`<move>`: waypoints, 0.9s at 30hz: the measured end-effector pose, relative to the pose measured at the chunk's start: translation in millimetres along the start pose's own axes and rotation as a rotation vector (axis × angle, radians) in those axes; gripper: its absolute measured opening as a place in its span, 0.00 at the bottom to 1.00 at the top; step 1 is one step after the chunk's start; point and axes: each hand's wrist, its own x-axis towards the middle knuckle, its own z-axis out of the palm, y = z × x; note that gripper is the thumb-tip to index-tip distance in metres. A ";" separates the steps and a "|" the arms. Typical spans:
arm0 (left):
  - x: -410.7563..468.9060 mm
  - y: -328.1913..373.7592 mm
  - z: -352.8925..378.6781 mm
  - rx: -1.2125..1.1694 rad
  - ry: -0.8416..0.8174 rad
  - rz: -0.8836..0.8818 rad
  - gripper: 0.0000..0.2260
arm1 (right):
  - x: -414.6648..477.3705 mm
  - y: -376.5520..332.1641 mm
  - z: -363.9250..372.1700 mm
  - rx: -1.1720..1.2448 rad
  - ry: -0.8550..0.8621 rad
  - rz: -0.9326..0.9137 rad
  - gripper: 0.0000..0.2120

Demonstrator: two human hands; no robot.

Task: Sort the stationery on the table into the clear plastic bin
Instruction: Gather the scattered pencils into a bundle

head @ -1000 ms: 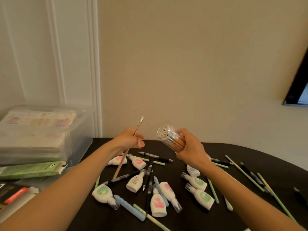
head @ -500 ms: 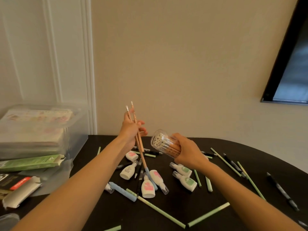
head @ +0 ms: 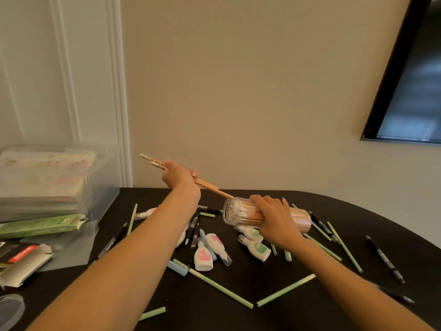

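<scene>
Head view: left fingers pinch two pencils, right fingers clasp clear tube.

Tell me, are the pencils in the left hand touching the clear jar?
Cannot tell. In the head view the pencils, gripped by the left hand, reach the rim of the clear jar in the right hand, but contact isn't plain.
</scene>
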 end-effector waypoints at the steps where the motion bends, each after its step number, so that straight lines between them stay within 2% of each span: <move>1: -1.8 -3.3 0.6 0.006 0.004 0.010 0.14 | -0.5 -1.4 -0.1 0.034 0.012 0.004 0.29; 3: -4.4 -7.2 1.2 0.004 0.015 0.016 0.12 | -0.2 -4.9 -1.2 0.094 0.005 0.019 0.31; 6: -1.4 -6.5 0.0 0.001 0.039 0.056 0.16 | -2.2 -6.9 -3.6 0.192 -0.053 0.079 0.33; 10: -3.1 -8.4 -3.7 0.025 0.036 0.150 0.17 | -4.4 -5.5 -2.6 0.149 -0.049 0.064 0.32; 15: -11.9 -11.5 -0.3 -0.006 0.041 0.130 0.17 | -1.5 -9.0 -1.1 0.105 -0.023 0.061 0.30; 18: -13.0 -10.4 -1.8 0.013 0.041 0.179 0.17 | -4.1 -8.1 0.6 0.088 -0.015 0.057 0.30; 23: -16.9 -10.6 -2.2 -0.081 0.015 0.100 0.17 | -2.5 -9.3 -0.7 0.064 -0.009 0.079 0.30; 27: -19.5 -9.1 0.5 -0.104 -0.011 0.119 0.16 | -1.6 -9.0 -4.6 0.056 -0.012 0.085 0.30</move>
